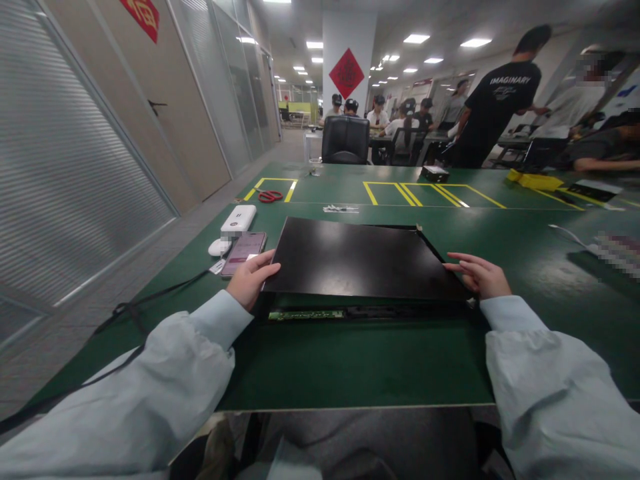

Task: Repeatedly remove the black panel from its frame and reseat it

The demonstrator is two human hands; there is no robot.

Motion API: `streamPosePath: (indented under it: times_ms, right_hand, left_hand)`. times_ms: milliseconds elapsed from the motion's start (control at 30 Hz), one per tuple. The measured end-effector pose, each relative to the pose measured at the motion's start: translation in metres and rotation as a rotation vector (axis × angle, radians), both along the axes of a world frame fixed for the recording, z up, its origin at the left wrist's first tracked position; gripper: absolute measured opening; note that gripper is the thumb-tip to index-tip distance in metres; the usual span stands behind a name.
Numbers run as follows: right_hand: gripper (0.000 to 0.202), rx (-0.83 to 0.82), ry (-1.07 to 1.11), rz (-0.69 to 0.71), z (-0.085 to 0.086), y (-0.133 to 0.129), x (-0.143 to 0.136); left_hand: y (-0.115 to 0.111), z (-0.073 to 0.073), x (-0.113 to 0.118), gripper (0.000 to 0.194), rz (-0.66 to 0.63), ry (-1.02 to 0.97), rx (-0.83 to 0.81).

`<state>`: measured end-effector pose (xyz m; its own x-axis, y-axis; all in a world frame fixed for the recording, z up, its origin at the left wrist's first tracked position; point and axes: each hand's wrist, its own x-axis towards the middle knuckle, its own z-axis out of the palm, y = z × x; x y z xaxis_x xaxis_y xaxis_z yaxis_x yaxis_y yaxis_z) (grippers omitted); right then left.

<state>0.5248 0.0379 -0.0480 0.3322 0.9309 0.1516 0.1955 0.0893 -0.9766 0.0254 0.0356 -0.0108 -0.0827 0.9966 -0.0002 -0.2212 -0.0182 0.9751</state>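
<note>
A glossy black flat panel (pixel 350 260), like a display screen, lies tilted over a thin black frame (pixel 400 312), apart from it along the near side. A strip of green circuit board (pixel 306 315) shows in the gap at the frame's near left. My left hand (pixel 250 277) grips the panel's left edge, thumb on top and fingers mostly hidden beneath. At the right edge, my right hand (pixel 481 277) has its fingertips against the panel's side, the index finger stretched out and the lower fingers curled near the frame's corner. What lies under the panel is hidden.
Beside my left hand are a phone (pixel 245 255), a white power bank (pixel 239 219) and a black strap (pixel 165 291). Red-handled scissors (pixel 270 196) lie farther back on the green table (pixel 360 367). A yellow tray (pixel 535 180) stands far right. People work beyond.
</note>
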Motion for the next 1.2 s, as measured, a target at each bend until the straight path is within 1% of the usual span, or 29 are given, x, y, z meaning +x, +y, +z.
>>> streamPosePath:
  times_ms: [133, 333, 567, 767, 1000, 1200]
  right_hand:
    - [0.036, -0.003, -0.038, 0.004, 0.002, -0.002, -0.004]
    - [0.038, -0.01, -0.06, -0.006, 0.004, -0.004, -0.006]
    - [0.033, -0.019, -0.039, -0.025, 0.005, -0.005, -0.008]
    - [0.03, -0.031, -0.091, -0.015, 0.011, -0.01, -0.014]
    - [0.037, -0.038, -0.151, -0.011, 0.014, -0.014, -0.022]
    - [0.045, -0.053, -0.152, 0.004, 0.011, -0.014, -0.02]
  left_hand:
    - [0.001, -0.002, -0.002, 0.047, -0.026, 0.01, 0.004]
    - [0.002, -0.005, -0.004, 0.053, -0.035, 0.031, 0.025]
    - [0.006, -0.013, -0.006, 0.052, -0.059, 0.025, -0.001]
    - [0.007, -0.015, -0.007, 0.049, -0.087, 0.036, -0.016]
    - [0.009, -0.018, -0.01, 0.045, -0.11, 0.055, -0.013]
    - [0.01, -0.018, -0.01, 0.044, -0.123, 0.05, -0.015]
